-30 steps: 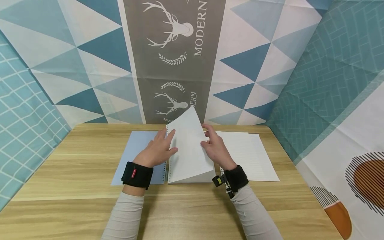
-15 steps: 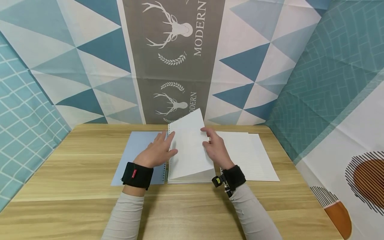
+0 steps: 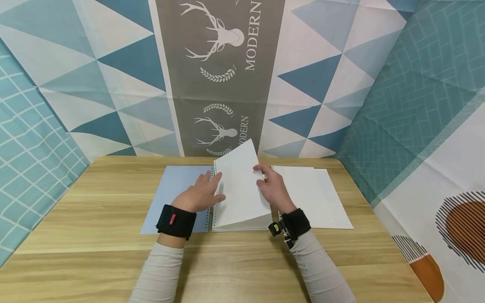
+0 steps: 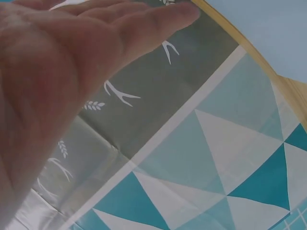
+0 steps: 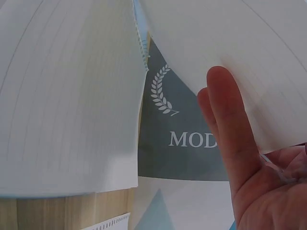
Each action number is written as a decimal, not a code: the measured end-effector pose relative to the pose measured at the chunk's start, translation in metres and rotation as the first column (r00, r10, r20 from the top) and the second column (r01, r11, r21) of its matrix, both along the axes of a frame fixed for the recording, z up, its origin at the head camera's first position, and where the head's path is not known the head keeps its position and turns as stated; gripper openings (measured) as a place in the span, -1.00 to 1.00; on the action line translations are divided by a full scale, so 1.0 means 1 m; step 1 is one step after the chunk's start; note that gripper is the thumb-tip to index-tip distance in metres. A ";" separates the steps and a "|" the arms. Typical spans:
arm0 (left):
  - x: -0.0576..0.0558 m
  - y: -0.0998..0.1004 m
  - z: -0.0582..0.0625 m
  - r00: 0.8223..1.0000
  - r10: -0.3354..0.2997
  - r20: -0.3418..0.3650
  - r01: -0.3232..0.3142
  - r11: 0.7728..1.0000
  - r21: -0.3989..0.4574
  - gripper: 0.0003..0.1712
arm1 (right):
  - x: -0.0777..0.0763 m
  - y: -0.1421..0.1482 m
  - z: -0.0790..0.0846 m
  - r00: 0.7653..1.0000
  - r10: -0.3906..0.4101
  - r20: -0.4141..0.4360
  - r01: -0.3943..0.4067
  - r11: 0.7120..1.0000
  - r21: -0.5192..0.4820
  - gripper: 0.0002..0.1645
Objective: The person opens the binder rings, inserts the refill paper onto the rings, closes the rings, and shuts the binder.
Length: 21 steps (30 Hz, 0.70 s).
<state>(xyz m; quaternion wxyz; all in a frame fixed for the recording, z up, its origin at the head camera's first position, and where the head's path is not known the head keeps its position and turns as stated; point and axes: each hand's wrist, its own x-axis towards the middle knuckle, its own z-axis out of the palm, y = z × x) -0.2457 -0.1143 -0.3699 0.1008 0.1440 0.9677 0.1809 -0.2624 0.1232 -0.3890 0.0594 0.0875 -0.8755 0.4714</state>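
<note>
A lifted white sheet of loose-leaf paper (image 3: 240,189), punched with holes down its left edge, stands tilted over a stack of pages (image 3: 246,228). My right hand (image 3: 273,189) holds this sheet by its right edge, with index finger and thumb showing on its near face. In the right wrist view, two straight fingers (image 5: 230,124) overlap the sheet. Palm down, my left hand (image 3: 198,195) has its fingers spread close to the punched edge. Part of it covers the blue notebook cover (image 3: 161,206) on the left.
More ruled white sheets (image 3: 318,202) lie to the right of the stack, also with a punched left edge. All of it rests on a wooden table (image 3: 94,210). Patterned cloth (image 3: 144,63) hangs behind the table and along both sides.
The sheet's upper corner has shifted to the right and slightly down, and its punched edge a little right. My left hand has slid slightly nearer to me; the right hand has lowered a little.
</note>
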 end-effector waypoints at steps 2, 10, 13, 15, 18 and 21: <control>0.000 0.001 -0.002 1.000 0.003 0.023 -0.002 1.000 -0.014 -0.13 | 0.000 0.000 -0.001 1.000 0.002 0.002 -0.002 1.000 -0.001 -0.49; 0.000 0.004 -0.009 0.996 0.002 0.084 -0.002 1.000 -0.004 -0.16 | -0.003 0.001 -0.006 1.000 -0.002 -0.001 0.002 1.000 0.016 -0.49; -0.001 0.007 -0.013 0.995 -0.009 0.100 0.010 1.000 -0.009 -0.18 | -0.004 0.002 -0.008 1.000 -0.004 -0.001 0.004 1.000 0.018 -0.49; -0.001 0.009 -0.015 0.994 -0.019 0.107 0.021 1.000 -0.017 -0.20 | -0.005 0.003 -0.009 1.000 -0.005 0.005 0.005 1.000 0.020 -0.49; -0.001 0.012 -0.017 0.993 -0.033 0.115 0.036 0.999 -0.031 -0.21 | -0.006 0.003 -0.011 1.000 -0.005 0.019 0.004 1.000 0.018 -0.49; -0.001 0.013 -0.019 0.992 -0.039 0.117 0.045 0.998 -0.044 -0.22 | -0.006 0.004 -0.011 1.000 0.001 0.026 -0.001 1.000 0.020 -0.49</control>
